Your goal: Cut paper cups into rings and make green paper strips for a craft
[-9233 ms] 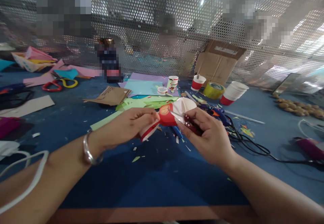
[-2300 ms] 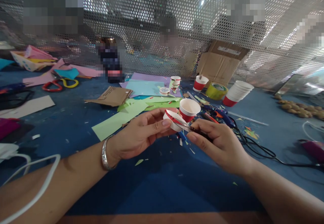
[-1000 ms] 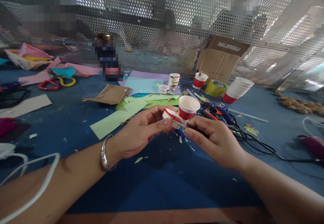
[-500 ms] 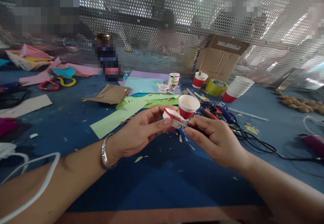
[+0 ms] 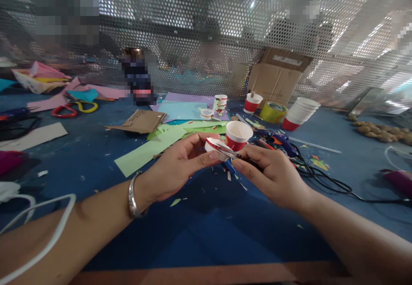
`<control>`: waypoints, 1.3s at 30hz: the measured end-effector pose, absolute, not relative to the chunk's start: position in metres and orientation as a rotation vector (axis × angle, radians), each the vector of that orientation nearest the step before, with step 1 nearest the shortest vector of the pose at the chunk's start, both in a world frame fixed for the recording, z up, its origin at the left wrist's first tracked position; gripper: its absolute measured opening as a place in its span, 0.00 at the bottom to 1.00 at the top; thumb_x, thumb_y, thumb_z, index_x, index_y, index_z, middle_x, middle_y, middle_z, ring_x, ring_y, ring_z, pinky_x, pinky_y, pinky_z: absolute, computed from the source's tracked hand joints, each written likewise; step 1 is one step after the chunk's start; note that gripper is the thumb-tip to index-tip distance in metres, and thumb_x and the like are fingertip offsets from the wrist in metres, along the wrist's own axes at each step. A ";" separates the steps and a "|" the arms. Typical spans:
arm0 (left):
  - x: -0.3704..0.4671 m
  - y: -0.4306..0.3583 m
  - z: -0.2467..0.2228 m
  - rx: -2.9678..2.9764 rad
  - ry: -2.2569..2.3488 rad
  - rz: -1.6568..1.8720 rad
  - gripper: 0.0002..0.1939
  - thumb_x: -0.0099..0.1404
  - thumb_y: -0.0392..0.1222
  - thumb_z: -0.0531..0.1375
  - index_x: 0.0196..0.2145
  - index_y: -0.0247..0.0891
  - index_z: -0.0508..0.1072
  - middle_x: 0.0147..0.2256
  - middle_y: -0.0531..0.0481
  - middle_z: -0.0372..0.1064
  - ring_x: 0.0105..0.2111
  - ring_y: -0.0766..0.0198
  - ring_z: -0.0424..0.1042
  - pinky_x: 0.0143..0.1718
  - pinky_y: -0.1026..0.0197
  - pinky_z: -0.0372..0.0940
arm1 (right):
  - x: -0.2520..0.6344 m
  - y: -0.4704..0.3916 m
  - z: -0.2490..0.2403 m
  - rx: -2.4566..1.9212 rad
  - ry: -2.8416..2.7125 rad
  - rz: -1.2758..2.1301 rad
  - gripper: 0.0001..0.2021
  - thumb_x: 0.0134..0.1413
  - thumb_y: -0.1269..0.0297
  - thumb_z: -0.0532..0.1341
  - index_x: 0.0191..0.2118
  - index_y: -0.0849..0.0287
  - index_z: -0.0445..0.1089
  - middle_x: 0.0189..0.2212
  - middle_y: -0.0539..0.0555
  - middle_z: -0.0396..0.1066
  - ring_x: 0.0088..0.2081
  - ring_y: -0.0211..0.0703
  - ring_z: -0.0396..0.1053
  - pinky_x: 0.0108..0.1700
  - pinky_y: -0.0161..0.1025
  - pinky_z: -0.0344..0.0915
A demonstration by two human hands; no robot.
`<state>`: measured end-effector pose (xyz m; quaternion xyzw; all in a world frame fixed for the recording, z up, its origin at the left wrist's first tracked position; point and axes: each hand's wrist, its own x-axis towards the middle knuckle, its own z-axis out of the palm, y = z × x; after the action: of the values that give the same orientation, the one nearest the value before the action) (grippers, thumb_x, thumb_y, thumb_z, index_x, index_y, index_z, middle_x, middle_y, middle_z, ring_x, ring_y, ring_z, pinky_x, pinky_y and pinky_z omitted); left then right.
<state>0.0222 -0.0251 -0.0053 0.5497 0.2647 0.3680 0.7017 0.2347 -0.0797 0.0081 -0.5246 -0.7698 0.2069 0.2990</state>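
Note:
Between thumb and fingers, my left hand (image 5: 186,160) grips a cut-down paper cup piece (image 5: 210,146), white with a red edge. My right hand (image 5: 270,171) is closed around a pair of scissors (image 5: 230,152), whose handles the fingers mostly hide. The blades lie at the red edge of the cup piece. Right behind both hands stands a red and white paper cup (image 5: 238,137). Farther back are a decorated paper cup (image 5: 220,104) and a small white disc with lettering (image 5: 207,113).
Stacked paper cups (image 5: 301,113), yellow tape (image 5: 273,112) and a cardboard box (image 5: 273,79) stand back right. Black cables (image 5: 322,180) run along the right. Green paper (image 5: 148,154), folded cardboard (image 5: 140,121) and red-yellow scissors (image 5: 66,111) lie left. Paper scraps litter the blue table (image 5: 193,233).
The scissor blades now show slightly apart at the cup piece, which has shifted a little left. Both hands stay in nearly the same place, and the view has shifted slightly.

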 end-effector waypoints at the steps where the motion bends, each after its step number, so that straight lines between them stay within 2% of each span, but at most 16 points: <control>1: 0.023 -0.026 -0.005 1.235 0.609 0.823 0.17 0.64 0.36 0.67 0.51 0.36 0.73 0.48 0.46 0.75 0.46 0.62 0.73 0.51 0.60 0.66 | 0.235 -0.080 0.008 -1.395 -2.047 0.548 0.18 0.67 0.52 0.56 0.28 0.58 0.64 0.21 0.46 0.61 0.23 0.34 0.55 0.26 0.33 0.52; 10: 0.023 -0.022 -0.008 1.155 0.565 0.833 0.15 0.62 0.37 0.69 0.47 0.36 0.77 0.48 0.45 0.76 0.46 0.60 0.74 0.49 0.59 0.67 | 0.235 -0.081 0.010 -1.358 -2.053 0.550 0.17 0.66 0.54 0.56 0.29 0.58 0.65 0.22 0.48 0.62 0.24 0.35 0.57 0.26 0.33 0.53; 18: 0.023 -0.023 -0.008 1.205 0.582 0.837 0.17 0.63 0.36 0.68 0.49 0.35 0.75 0.50 0.43 0.75 0.48 0.60 0.73 0.50 0.59 0.66 | 0.234 -0.080 0.008 -1.354 -2.055 0.533 0.18 0.66 0.53 0.56 0.27 0.57 0.63 0.21 0.46 0.59 0.24 0.34 0.54 0.26 0.34 0.51; 26: 0.022 -0.024 -0.006 1.180 0.555 0.864 0.09 0.62 0.37 0.69 0.41 0.35 0.77 0.38 0.50 0.75 0.38 0.67 0.72 0.44 0.62 0.67 | 0.232 -0.081 0.007 -1.342 -2.043 0.525 0.19 0.67 0.53 0.55 0.26 0.57 0.61 0.21 0.46 0.58 0.25 0.35 0.55 0.28 0.34 0.52; 35: 0.023 -0.024 -0.008 1.214 0.614 0.828 0.13 0.64 0.38 0.68 0.45 0.33 0.75 0.45 0.46 0.74 0.46 0.60 0.72 0.50 0.58 0.66 | 0.231 -0.077 0.001 -1.386 -2.021 0.476 0.19 0.66 0.50 0.56 0.27 0.58 0.63 0.21 0.46 0.59 0.25 0.35 0.56 0.28 0.34 0.52; 39: 0.023 -0.025 -0.006 1.218 0.638 0.839 0.13 0.63 0.38 0.68 0.44 0.33 0.75 0.44 0.46 0.74 0.43 0.62 0.72 0.48 0.59 0.66 | 0.231 -0.076 0.002 -1.374 -2.029 0.467 0.20 0.65 0.50 0.56 0.26 0.57 0.62 0.20 0.46 0.57 0.25 0.35 0.55 0.28 0.35 0.51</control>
<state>0.0230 -0.0249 -0.0061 0.5454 0.2857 0.3754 0.6928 0.2315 -0.0765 0.0024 -0.5222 -0.7711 0.1776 0.3180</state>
